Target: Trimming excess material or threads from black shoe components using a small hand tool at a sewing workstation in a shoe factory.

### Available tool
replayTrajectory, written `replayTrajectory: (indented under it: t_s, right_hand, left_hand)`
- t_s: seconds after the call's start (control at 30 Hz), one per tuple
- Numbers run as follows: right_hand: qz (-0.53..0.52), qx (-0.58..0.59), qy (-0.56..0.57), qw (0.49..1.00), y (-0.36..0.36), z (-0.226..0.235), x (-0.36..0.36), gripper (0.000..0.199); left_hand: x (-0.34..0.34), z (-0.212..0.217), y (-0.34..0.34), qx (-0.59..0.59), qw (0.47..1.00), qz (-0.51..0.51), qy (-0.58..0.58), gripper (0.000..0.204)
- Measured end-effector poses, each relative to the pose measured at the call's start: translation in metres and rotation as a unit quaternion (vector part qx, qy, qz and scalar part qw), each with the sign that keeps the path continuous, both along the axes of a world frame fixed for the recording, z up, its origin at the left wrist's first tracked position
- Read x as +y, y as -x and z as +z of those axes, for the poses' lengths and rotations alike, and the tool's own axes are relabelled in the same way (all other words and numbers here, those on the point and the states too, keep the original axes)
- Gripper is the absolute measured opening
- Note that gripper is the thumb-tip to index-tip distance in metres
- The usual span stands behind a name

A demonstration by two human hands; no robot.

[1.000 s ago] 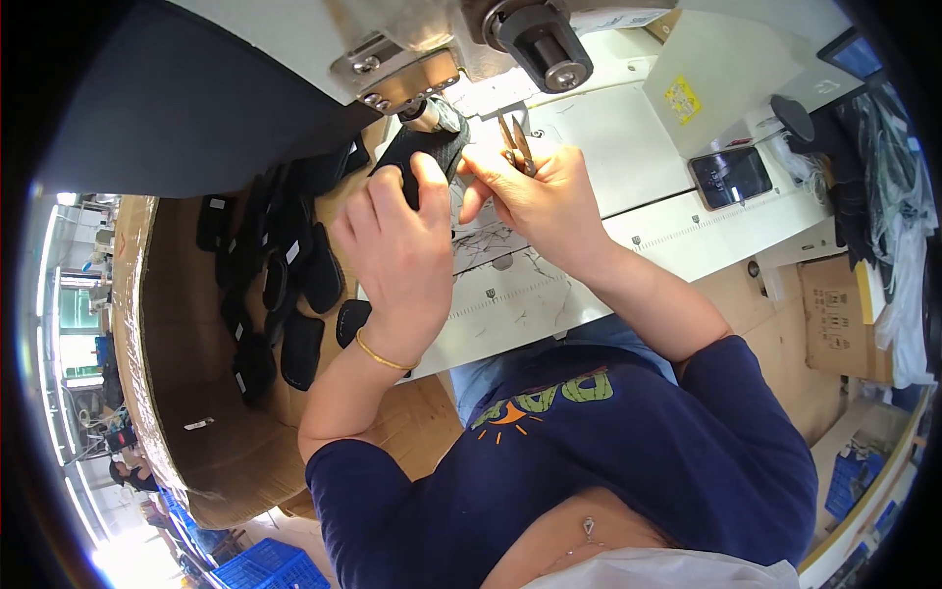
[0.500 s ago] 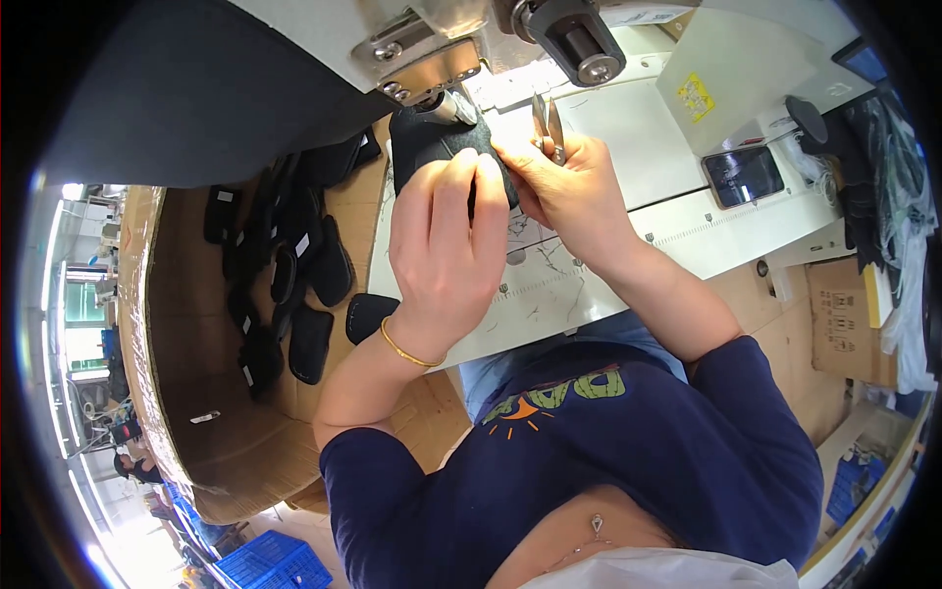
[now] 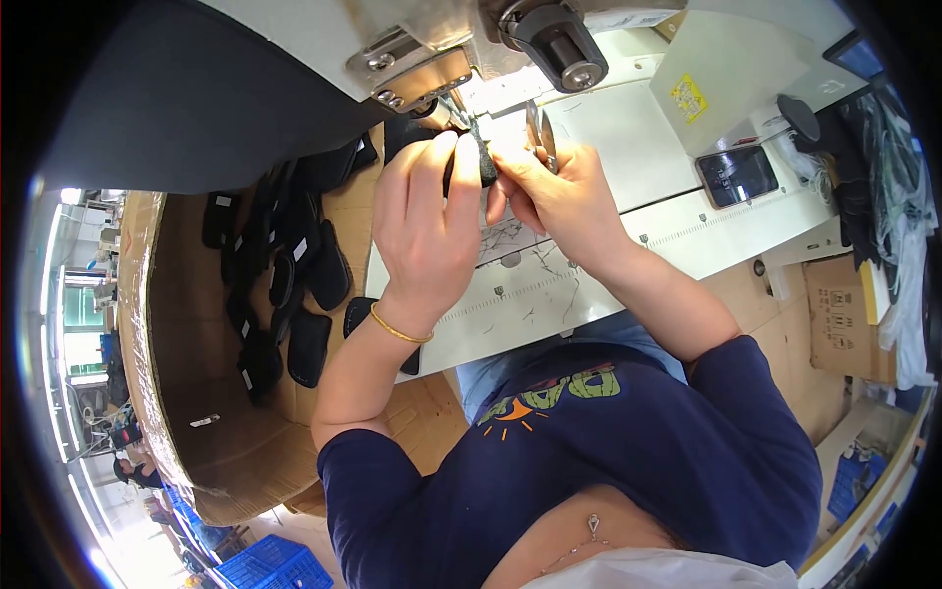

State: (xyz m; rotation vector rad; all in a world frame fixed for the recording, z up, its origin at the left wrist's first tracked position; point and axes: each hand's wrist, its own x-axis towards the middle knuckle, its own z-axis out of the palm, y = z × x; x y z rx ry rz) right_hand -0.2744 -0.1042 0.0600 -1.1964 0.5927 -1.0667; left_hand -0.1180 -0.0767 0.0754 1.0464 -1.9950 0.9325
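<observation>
A black slipper-like piece (image 3: 488, 165) is under the sewing machine's metal needle-and-foot area (image 3: 444, 113), mostly hidden by my fingers. My left hand (image 3: 427, 231) closes on its near side, fingers bent and pressed over the dark fabric. From the other side my right hand (image 3: 577, 201) pinches its edge between thumb and fingers. Steel thread snips (image 3: 541, 137) are also tucked in my right hand, their blades pointing up and away past the knuckles. How the needle meets the fabric is not visible.
A big cardboard box (image 3: 211, 442) at left holds several black slippers (image 3: 309, 348). On the white machine table (image 3: 628, 137) lie thread scraps and a dark phone (image 3: 738, 177). Plastic-wrapped dark material (image 3: 888, 196) hangs at right. Blue crates (image 3: 275, 564) stand at lower left.
Both hands have shifted slightly left with the black piece, which has turned so less of its top shows. The snips remain in my right hand.
</observation>
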Motion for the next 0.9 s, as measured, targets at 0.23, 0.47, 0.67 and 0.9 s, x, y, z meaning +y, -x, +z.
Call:
replayTrajectory:
  t_s: [0.23, 0.47, 0.67, 0.9]
  right_hand:
    - [-0.037, -0.043, 0.087, 0.995, 0.002, -0.021, 0.008, 0.027]
    - [0.047, 0.155, 0.136, 0.977, 0.032, -0.016, 0.018, 0.029]
    - [-0.148, 0.302, 0.406, 0.85, 0.019, -0.043, 0.008, 0.031]
    - [-0.104, 0.331, 0.496, 0.796, 0.021, -0.055, -0.002, 0.033]
  left_hand:
    - [-0.002, -0.007, -0.005, 0.003, 0.997, 0.06, 0.056, 0.028]
    - [0.004, -0.002, -0.038, 0.11, 0.986, 0.01, -0.125, 0.031]
    - [0.023, 0.003, -0.066, 0.525, 0.548, -0.111, -0.641, 0.034]
    - [0.017, -0.009, -0.056, 0.512, 0.51, -0.154, -0.674, 0.034]
